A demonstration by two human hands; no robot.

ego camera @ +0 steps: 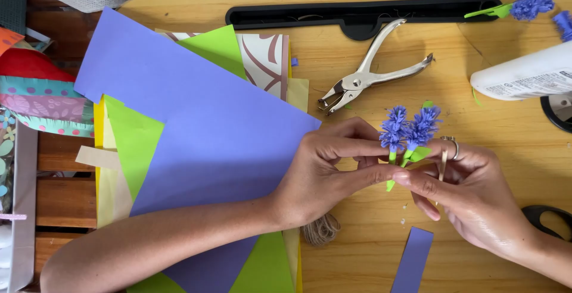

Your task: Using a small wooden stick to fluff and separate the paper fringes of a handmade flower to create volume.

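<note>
At three o'clock from our hands we see a white glue bottle (524, 75) lying sideways, its white label (539, 83) carrying dark print.

Bare arms, one ringed finger

Both forearms are sleeveless; the left hand (319, 171) wears nothing, while the right hand (476, 195) carries a wide silver metal ring (453, 146) on one finger.
</note>
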